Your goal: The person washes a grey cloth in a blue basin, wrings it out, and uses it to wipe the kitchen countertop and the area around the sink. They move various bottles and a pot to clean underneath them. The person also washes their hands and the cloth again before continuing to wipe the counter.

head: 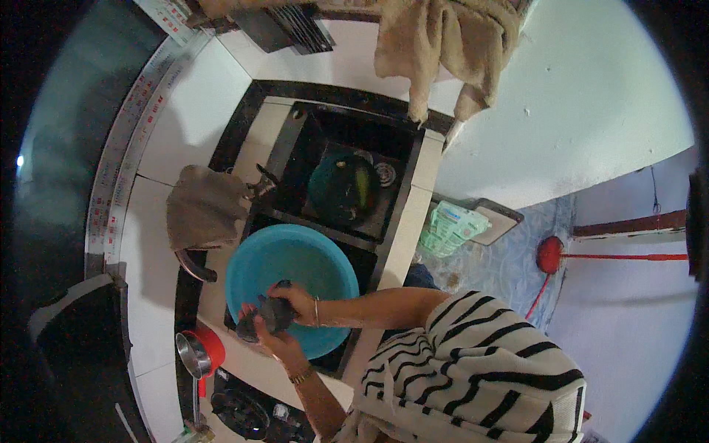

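A wet-looking dark grey item, apparently a cloth (276, 313), is bunched between both hands over the near left part of a round blue plastic basin (235, 277). My left hand (272, 339), with a watch band at its wrist, grips it from below in the picture. My right hand (299, 303), with a thin bangle at the wrist, holds its upper side. Cloudy water (310, 271) stands in the basin, which rests over one bowl of a dark double sink (368, 260).
Beside the basin, the other sink bowl holds a dark rounded vessel (332, 183) with a green item. A cloth (205, 210) drapes near the faucet (263, 185). A red-and-steel pot (207, 351) and gas stove (241, 412) lie at lower left. A green plastic bag (451, 227) is beyond the counter.
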{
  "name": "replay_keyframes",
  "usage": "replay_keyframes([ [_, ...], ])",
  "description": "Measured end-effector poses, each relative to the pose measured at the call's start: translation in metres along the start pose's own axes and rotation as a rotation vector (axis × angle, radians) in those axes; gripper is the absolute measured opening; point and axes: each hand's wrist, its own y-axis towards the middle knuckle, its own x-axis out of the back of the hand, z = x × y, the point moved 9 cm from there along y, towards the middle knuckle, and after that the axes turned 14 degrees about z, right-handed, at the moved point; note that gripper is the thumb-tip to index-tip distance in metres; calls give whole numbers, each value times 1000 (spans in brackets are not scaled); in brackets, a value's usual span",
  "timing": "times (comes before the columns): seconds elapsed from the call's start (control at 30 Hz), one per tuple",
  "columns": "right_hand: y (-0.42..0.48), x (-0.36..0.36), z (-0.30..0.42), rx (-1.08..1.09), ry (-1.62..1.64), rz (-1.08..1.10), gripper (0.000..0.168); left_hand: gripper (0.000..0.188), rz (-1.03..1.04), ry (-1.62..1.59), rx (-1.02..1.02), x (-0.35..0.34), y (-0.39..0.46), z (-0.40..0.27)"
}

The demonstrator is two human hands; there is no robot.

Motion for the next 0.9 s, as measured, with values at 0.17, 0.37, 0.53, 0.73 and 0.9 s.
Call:
replay_keyframes([
  [0.17, -26, -56, -7, -433, 314, 272, 30, 52, 183, 666, -358, -14, -3, -43],
  [0.37, -9, -69, -14, -595, 207, 436, 23, 35, 514, 1166, -707, -101, -33, -98],
  [0.53, 11, -53, -26, -737, -239, 565, 23, 41, 820, 1248, -869, -124, -42, -94],
  [0.73, 30, -45, -33, -734, -528, 623, 18, 28, 919, 1372, -1048, -128, -58, -75],
  [0.9, 37, -46, -31, -658, -877, 736, 14, 21, 1069, 1459, -1119, -141, -73, -57],
])
